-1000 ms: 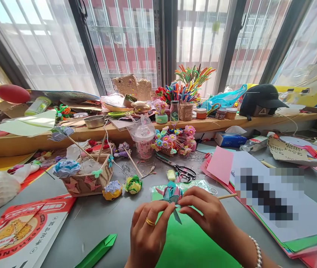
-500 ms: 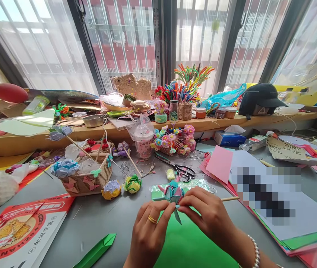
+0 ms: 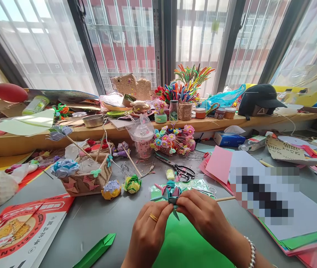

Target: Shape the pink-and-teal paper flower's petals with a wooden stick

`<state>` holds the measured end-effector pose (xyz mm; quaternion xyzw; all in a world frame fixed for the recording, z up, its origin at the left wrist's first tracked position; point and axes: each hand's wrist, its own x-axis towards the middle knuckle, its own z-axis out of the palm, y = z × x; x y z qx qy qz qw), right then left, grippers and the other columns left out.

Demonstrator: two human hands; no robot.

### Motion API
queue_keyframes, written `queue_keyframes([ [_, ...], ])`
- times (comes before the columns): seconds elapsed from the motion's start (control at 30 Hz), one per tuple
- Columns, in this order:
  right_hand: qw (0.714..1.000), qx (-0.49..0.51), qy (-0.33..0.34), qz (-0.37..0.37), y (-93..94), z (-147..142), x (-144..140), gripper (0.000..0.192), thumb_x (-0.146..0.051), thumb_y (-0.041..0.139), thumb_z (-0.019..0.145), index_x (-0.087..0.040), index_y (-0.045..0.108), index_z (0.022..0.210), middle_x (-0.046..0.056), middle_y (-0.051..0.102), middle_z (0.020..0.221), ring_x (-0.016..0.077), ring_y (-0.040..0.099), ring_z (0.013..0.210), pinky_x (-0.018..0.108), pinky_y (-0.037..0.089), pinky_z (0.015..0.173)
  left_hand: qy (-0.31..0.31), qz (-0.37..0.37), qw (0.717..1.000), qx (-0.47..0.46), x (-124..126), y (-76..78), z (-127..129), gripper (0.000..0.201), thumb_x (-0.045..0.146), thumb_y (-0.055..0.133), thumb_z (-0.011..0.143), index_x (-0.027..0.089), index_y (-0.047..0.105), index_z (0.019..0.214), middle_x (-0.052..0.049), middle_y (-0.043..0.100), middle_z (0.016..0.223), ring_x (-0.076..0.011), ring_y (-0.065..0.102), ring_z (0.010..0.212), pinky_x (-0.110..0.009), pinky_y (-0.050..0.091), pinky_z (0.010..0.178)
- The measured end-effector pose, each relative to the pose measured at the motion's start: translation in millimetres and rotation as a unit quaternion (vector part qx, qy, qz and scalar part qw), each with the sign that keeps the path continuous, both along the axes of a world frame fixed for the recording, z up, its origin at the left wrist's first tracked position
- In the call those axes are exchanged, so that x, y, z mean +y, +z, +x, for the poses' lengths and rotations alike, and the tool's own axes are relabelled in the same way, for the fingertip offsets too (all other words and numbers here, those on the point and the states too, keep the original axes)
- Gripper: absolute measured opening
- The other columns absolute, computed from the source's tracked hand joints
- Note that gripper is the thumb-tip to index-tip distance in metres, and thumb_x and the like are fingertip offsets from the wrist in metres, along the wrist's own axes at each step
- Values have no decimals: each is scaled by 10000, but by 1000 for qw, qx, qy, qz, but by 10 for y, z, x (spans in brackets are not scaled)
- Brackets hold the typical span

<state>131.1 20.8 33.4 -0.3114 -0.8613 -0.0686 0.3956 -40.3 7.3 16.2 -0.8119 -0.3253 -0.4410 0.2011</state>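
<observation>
Grip: left hand and right hand both pinched nearly closed on the underside of the paper flower, fingertips almost meeting. Flower is above the far end of the green sheet, a pointed tip hanging below the fingers.

Room: grey table shows left of the left hand, bounded by the bag; folded strip lies in that span, running out at the near edge of view. Right side: paper stack limits travel. Stick sits between it and the right hand; its near-hand end is hidden.

Ahead: clear packet just past the flower, scissors beyond. Two finished flowers and box to far left. Sill closes the back.
</observation>
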Motion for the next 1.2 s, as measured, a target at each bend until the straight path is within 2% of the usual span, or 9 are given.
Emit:
queue_keyframes([
  [0.2,999,41,0,14,-5,6,7,164,-149,435,903,-145,575,816,61,618,736,181,567,676,297,484,602,30,-4,998,-53,-16,18,33,184,32,547,792,129,613,934,-63,650,837,-168,589,786,-329,428,781],
  [0.27,996,91,-11,-2,13,22,18,155,-161,436,903,-151,571,827,61,608,742,176,568,689,290,488,606,68,-11,986,-152,-14,2,48,224,86,623,750,156,588,960,-65,610,906,-184,560,860,-323,428,784],
  [0.33,989,141,-21,-32,35,38,25,151,-178,437,902,-158,565,823,58,591,745,168,564,688,281,489,600,77,-66,949,-300,-12,-15,76,247,170,662,724,177,550,945,-55,575,919,-182,548,867,-293,452,727],
  [0.37,986,160,-23,-47,45,44,26,149,-182,439,900,-161,562,818,56,583,744,165,561,683,277,487,593,56,-142,912,-381,-10,-21,96,205,226,641,745,189,540,920,-43,565,900,-170,553,834,-264,463,663],
  [0.47,979,188,-19,-81,57,48,16,135,-179,451,890,-167,557,808,51,569,738,166,554,677,276,480,579,-20,-385,738,-553,4,-18,176,269,407,616,740,178,559,868,-26,594,802,-156,589,718,-252,464,601],
  [0.6,973,198,-9,-115,44,33,-12,121,-160,458,876,-167,549,796,43,557,731,167,543,667,278,464,568,-177,-608,517,-576,21,11,277,422,526,689,598,112,664,677,-51,638,666,-140,591,571,-221,424,482],
  [0.67,972,195,0,-134,41,20,-22,123,-146,454,871,-168,544,790,41,552,730,166,538,666,277,457,569,-220,-646,456,-572,14,26,305,396,492,740,549,112,684,649,-41,645,622,-120,589,537,-203,422,478],
  [0.9,962,198,28,-184,60,-6,-33,115,-127,456,854,-166,530,775,36,532,732,158,519,663,262,433,558,-239,-640,431,-589,-45,80,311,248,338,781,578,132,675,666,16,627,546,-65,558,479,-174,452,516],
  [1.2,957,221,23,-188,26,-12,-16,124,-137,422,871,-180,513,799,28,516,743,157,514,673,265,438,575,-220,-631,484,-565,-52,81,329,279,367,762,591,131,617,623,12,633,548,-92,565,482,-217,452,538],
])
